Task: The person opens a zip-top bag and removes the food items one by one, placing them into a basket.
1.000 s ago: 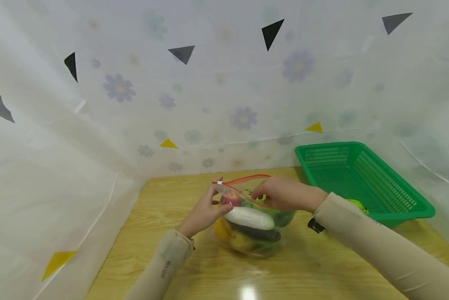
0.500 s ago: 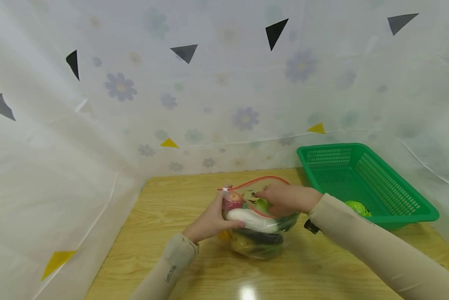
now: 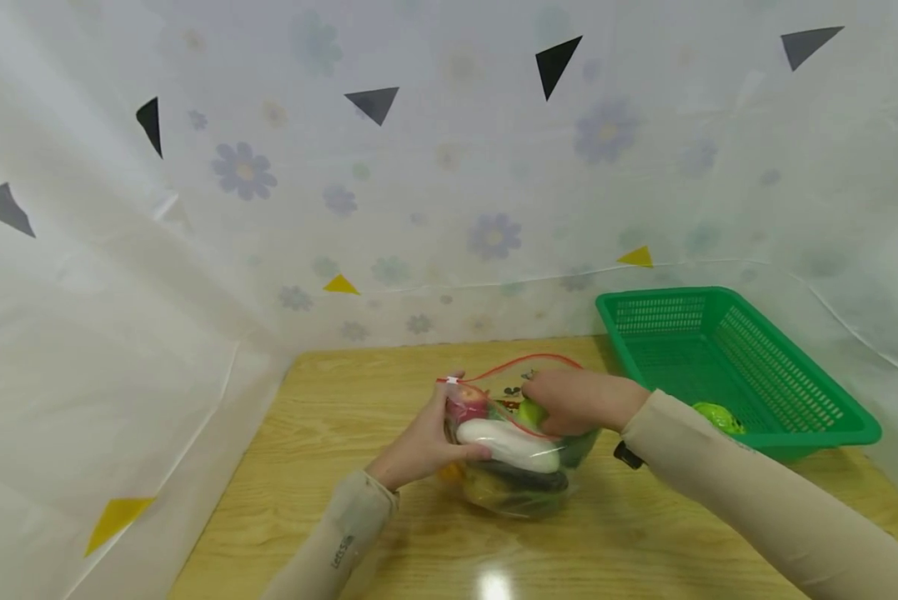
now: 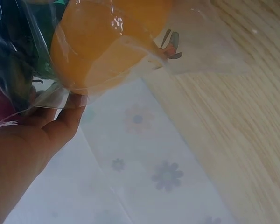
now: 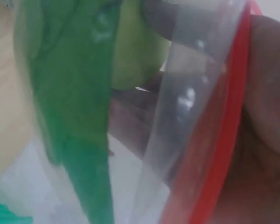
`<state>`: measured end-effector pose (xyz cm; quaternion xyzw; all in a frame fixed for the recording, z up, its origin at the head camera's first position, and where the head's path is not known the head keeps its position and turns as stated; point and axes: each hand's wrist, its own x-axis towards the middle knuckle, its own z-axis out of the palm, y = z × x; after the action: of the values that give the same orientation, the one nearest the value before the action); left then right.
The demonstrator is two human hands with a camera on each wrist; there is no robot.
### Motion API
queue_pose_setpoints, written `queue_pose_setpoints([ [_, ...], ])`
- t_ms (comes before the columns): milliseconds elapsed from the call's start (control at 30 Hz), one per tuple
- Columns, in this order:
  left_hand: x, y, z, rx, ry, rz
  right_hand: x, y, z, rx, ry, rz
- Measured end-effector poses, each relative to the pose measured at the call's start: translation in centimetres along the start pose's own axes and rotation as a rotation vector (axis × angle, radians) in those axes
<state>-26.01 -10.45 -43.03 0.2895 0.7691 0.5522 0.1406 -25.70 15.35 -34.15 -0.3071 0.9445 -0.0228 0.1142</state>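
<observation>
A clear zip bag (image 3: 497, 492) with a red zip edge and white slider stands on the table, mouth apart. Through its film show a white long vegetable (image 3: 510, 443), a dark long vegetable (image 3: 527, 477), a red round fruit (image 3: 469, 402) and, in the left wrist view, an orange fruit or vegetable (image 4: 100, 42). My left hand (image 3: 428, 442) grips the bag's left side, thumb in front, fingers behind. Inside the mouth, my right hand (image 3: 569, 400) holds a light green, rounded piece of produce (image 5: 137, 51); its exact kind is unclear. The film blurs much of the contents.
A green plastic basket (image 3: 779, 350) stands at the back right, with a bright green item (image 3: 719, 417) near its front edge, partly behind my right sleeve. White flowered sheeting (image 3: 418, 208) walls the back and sides of the wooden table (image 3: 328, 400).
My left hand has shifted slightly right along the bag and the thumb lies lower. The bag mouth has spread wider, and my right hand has sunk a little further into it.
</observation>
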Motion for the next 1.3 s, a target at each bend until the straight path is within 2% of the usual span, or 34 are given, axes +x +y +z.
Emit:
queue_pose_setpoints([
  [133, 0.0, -0.2, 0.2, -0.005, -0.004, 0.016, -1.2, -0.2, -0.7, -0.017, 0.065, 0.001],
  [300, 0.1, -0.4, 0.3, -0.009, -0.027, 0.036, -3.3, -0.1, -2.5, -0.062, 0.195, -0.021],
  [500, 0.3, -0.7, 0.5, -0.073, -0.037, 0.054, -6.3, 0.9, -4.9, 0.032, 0.334, -0.050],
  [700, 0.2, -0.7, 0.9, -0.098, -0.045, 0.038, -9.6, 3.7, -6.3, 0.115, 0.510, -0.046],
  [800, 0.1, -0.6, 1.0, -0.098, -0.048, 0.030, -11.2, 5.2, -6.5, 0.108, 0.618, -0.029],
  [900, 0.0, -0.6, 0.9, -0.099, -0.043, 0.026, -12.7, 7.0, -6.2, 0.098, 0.675, 0.020],
  [967, -0.1, -0.6, 0.9, -0.100, -0.037, 0.026, -13.4, 8.4, -5.6, 0.090, 0.658, 0.073],
  [1033, -0.2, -0.7, 0.8, -0.115, -0.035, 0.035, -13.9, 10.1, -4.7, 0.070, 0.603, 0.121],
  [1200, -0.3, -0.8, 0.4, -0.137, -0.016, 0.034, -14.0, 14.3, -0.8, 0.041, 0.398, 0.225],
  [1300, -0.4, -0.8, 0.3, -0.113, -0.010, 0.025, -13.7, 15.7, 1.8, 0.089, 0.281, 0.255],
])
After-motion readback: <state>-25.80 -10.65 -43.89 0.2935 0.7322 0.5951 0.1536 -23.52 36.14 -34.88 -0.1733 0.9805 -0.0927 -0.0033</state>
